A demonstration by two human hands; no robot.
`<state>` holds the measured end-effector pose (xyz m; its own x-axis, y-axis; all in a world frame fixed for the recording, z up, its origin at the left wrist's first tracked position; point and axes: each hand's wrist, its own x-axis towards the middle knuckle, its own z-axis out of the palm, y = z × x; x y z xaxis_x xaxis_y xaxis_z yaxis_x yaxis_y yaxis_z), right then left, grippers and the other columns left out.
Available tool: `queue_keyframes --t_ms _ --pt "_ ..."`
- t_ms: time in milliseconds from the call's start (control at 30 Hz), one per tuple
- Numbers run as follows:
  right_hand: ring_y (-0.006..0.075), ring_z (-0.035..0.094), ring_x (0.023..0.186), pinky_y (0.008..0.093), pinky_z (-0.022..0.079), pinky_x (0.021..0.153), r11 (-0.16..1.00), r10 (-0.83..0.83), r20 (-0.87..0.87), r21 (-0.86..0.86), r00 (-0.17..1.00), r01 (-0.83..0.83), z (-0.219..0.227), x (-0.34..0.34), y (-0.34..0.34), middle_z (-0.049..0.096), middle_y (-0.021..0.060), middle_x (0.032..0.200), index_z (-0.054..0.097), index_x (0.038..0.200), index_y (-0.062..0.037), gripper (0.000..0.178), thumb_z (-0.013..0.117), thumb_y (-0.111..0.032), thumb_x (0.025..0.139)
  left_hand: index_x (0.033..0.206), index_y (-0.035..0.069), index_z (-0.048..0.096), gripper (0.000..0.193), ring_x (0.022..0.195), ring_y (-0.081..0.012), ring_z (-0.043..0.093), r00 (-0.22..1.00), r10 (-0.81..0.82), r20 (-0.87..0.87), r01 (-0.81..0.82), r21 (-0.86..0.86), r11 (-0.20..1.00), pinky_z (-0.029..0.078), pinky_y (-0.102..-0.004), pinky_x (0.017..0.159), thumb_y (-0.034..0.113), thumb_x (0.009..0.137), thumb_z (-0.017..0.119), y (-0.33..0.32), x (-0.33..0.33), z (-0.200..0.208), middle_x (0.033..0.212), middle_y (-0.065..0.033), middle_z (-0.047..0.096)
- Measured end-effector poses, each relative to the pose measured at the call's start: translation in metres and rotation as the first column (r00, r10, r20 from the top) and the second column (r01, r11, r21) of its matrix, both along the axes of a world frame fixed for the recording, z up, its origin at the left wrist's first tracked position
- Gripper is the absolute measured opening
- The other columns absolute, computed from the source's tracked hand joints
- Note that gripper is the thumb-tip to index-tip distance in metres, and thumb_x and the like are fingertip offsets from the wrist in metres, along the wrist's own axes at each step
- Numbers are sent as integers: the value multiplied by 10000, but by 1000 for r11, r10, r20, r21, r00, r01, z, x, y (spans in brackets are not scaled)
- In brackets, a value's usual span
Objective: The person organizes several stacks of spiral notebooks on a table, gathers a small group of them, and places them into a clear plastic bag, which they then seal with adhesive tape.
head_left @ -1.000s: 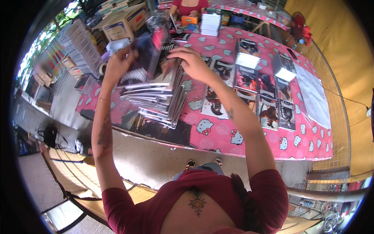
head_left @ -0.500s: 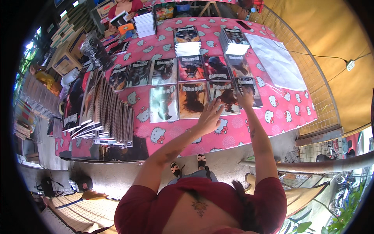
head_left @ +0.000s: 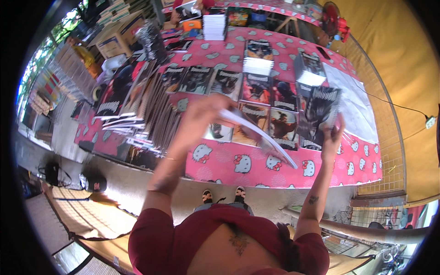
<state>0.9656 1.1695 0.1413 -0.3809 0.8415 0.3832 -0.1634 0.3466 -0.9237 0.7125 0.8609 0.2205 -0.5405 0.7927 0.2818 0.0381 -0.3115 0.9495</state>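
Note:
My left hand (head_left: 205, 114), smeared by motion, grips a notebook (head_left: 261, 134) tilted over the near row, its white page edge toward me. In my right hand (head_left: 333, 138) is a dark-covered spiral notebook (head_left: 323, 105), raised at the right end of the rows and partly blurred. Under them, notebooks with illustrated covers lie in two rows on a pink patterned tablecloth (head_left: 220, 172). One with a red cover (head_left: 256, 86) and one with a brown cover (head_left: 251, 113) show near the middle. The held notebooks hide parts of the rows.
Two notebook stacks, one mid-table (head_left: 258, 57) and one at right (head_left: 310, 68), stand behind the rows. A large leaning pile of spiral notebooks (head_left: 156, 119) is at left. White sheeting (head_left: 355, 103) covers the right side. Across the table, another person's hand (head_left: 200, 5) holds a notebook.
Both hands were low over the near row; now each has a notebook lifted. My left hand has moved left and up, my right hand right. The whole view has shifted.

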Motion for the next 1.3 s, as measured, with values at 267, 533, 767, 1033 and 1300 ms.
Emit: queue_keyframes --t_ms 267,533,767,1033,1300 --pt "171 595 1127 295 462 979 931 356 -375 63 856 -360 143 -157 -185 580 120 1305 473 1409 -3 533 608 -9 893 1200 -33 594 435 723 -149 636 315 889 -332 -674 581 456 521 -257 670 325 965 517 -218 -68 184 903 -104 661" --pt "231 654 904 320 515 808 693 357 484 437 799 -574 92 -344 -304 645 177 1086 541 1370 -101 612 703 -394 858 1225 59 616 445 830 -234 637 298 76 -952 -522 -95 848 492 -365 744 347 887 640 -185 -263 140 913 -117 670" --pt "383 482 1238 434 403 1026 754 2 549 548 836 -362 -49 -191 -170 465 229 1342 378 1467 -152 794 751 -369 800 1268 35 583 425 839 -246 715 151 464 -873 -465 351 813 565 -347 706 70 860 694 -192 -79 121 1105 -199 644" --pt "384 391 1331 532 375 1032 794 -199 829 448 522 -410 -186 -74 -111 401 153 1448 404 1448 -178 763 738 -244 765 1348 71 504 615 1172 -389 540 145 -55 -988 -423 -112 899 449 -410 1016 115 760 677 -49 -46 -210 1259 -249 542" --pt "328 555 1165 451 443 961 561 -165 704 643 691 -520 -170 -88 -109 594 135 1201 570 1269 -105 410 597 -93 859 1310 61 546 501 778 -265 665 285 -282 -916 -395 -381 836 535 -352 676 -12 815 567 -49 -46 -196 1040 -166 664"
